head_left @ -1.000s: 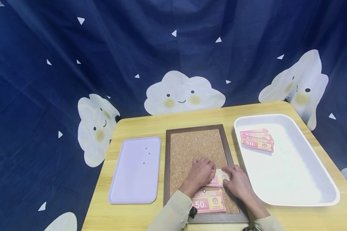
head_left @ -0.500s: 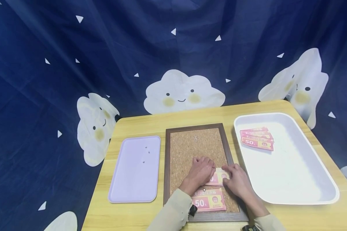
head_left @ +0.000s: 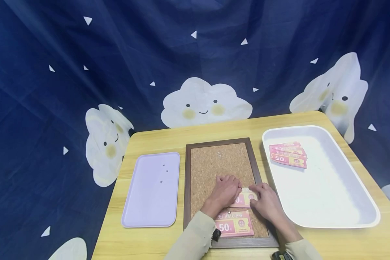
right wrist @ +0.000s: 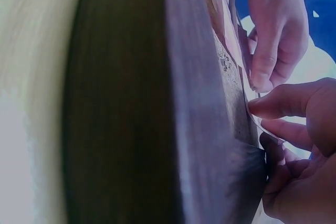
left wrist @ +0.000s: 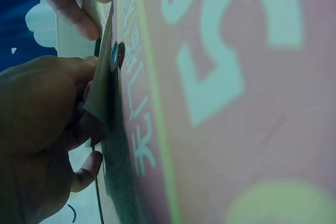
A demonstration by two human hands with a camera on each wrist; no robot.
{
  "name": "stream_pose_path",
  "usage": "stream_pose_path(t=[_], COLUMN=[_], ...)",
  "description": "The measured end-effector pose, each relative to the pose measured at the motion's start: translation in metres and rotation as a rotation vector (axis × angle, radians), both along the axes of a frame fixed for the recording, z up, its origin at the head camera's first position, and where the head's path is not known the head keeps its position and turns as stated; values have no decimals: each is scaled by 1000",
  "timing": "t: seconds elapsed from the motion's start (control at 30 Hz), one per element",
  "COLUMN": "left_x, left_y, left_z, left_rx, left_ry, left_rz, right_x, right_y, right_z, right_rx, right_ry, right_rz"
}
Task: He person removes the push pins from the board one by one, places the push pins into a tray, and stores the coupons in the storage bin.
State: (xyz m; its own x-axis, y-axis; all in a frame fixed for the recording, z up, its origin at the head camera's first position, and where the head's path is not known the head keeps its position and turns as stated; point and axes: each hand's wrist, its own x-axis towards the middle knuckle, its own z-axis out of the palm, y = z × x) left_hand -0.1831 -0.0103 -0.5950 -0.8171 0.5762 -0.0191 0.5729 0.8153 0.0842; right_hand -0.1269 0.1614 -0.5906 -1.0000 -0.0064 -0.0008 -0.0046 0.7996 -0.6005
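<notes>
A brown-framed corkboard lies on the table. Near its lower edge is a pink and yellow coupon printed with 50, a round metal pin at its top. Just above it lies a second coupon, partly covered by both hands. My left hand holds this coupon at its left part with curled fingers; its fingertips are partly hidden. At the right end, my right hand pinches the same coupon between thumb and forefinger. In the left wrist view, the upper coupon's near edge lifts off the cork.
On the right, a white tray contains several fanned coupons. A lilac tray to the left bears a few small pins. Small clear or metallic bits sit on the upper cork.
Both hands stay at the upper coupon with almost no motion. The whole head view has shifted slightly upward.
</notes>
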Motion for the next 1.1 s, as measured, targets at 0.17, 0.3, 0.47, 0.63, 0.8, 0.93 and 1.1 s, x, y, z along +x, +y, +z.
stream_pose_path(t=[0.17,0.3,0.47,0.63,0.8,0.93,1.1], left_x=[-1,-2,-3,-3,-3,-5,-5], left_y=[-1,-2,-3,-6,-10,-12,-16], left_z=[0,1,2,5,9,13,18], left_rx=[40,49,53,74,123,168,204], left_ry=[-29,-30,-1,28,73,160,216], left_rz=[9,4,-3,-22,-52,-79,-103], right_x=[-1,-1,0,0,-1,-1,-1], right_y=[0,0,0,0,-1,-2,-3], right_z=[0,0,0,1,2,3,4], right_rx=[2,0,-4,-4,-2,-15,-41], right_ry=[10,13,6,8,16,28,22], right_rz=[0,3,5,10,10,4,-9])
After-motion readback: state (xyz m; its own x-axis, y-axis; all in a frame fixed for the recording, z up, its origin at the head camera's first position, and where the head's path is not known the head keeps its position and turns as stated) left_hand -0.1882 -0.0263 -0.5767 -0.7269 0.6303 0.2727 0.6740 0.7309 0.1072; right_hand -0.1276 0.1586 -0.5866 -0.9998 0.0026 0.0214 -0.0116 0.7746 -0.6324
